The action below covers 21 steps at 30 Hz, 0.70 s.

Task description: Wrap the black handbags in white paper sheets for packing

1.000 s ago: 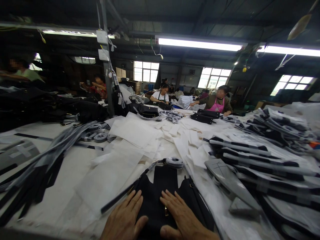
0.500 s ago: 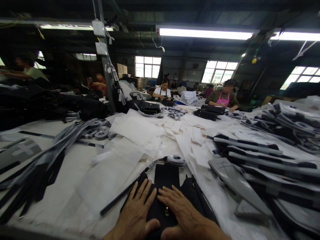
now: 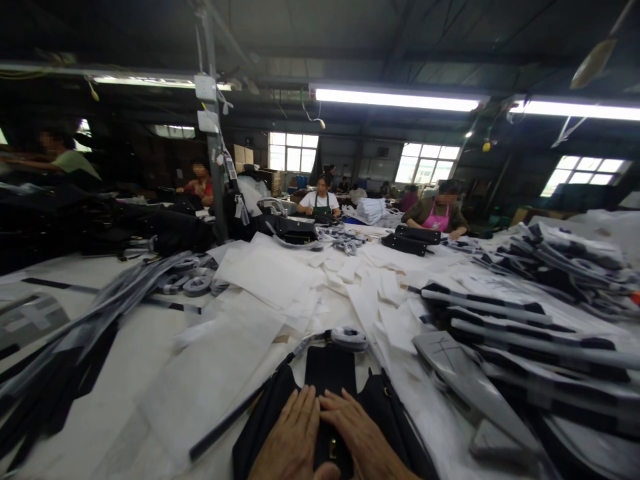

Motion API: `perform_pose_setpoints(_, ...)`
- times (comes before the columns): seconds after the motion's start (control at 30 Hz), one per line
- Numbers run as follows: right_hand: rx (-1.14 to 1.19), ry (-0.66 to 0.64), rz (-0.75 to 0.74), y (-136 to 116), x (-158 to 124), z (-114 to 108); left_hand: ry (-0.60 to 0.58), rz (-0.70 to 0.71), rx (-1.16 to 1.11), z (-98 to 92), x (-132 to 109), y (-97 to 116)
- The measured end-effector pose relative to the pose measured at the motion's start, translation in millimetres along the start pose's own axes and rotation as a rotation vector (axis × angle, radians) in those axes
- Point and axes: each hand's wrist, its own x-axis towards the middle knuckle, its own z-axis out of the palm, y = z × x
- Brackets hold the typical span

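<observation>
A black handbag (image 3: 370, 393) lies on the table close in front of me, its flap (image 3: 330, 370) pointing away. My left hand (image 3: 293, 430) rests flat on it, fingers stretched forward. Beside it, my right hand (image 3: 357, 427) also lies flat on the bag, and the fingertips of both hands nearly meet. A small gold clasp (image 3: 333, 448) shows between them. At the bag's far end is a coiled strap (image 3: 349, 338) in clear wrapping. From there a dark strap (image 3: 230, 417) runs down the left side.
White paper sheets (image 3: 270, 270) spread over the table's middle. Wrapped straps (image 3: 100, 333) lie at left. On the right are stacked wrapped black pieces (image 3: 540, 340) and a grey panel (image 3: 465, 380). A metal post (image 3: 216, 167) stands behind; people sit at work across the table.
My left hand has slid right and its fingers have closed up side by side, close to my right hand. More of the bag's left side shows. The view has tilted up slightly.
</observation>
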Motion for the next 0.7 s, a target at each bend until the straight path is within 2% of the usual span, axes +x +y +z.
perform_pose_setpoints(0.1, -0.025, -0.014, -0.045, 6, 1, -1, 0.047, 0.004, -0.018, 4.4, -1, -3)
perform_pose_setpoints(0.23, -0.099, 0.007, -0.112, 13, 4, 0, 0.119, 0.057, 0.109, 7.5, 0, -8)
perform_pose_setpoints(0.47, -0.232, 0.127, -0.218, 25, 5, 11, 0.140, 0.067, 0.189, 10.6, 1, -9)
perform_pose_setpoints(0.7, -0.268, 0.146, -0.234, 28, 5, 13, 0.168, 0.080, 0.202, 13.2, 1, -11)
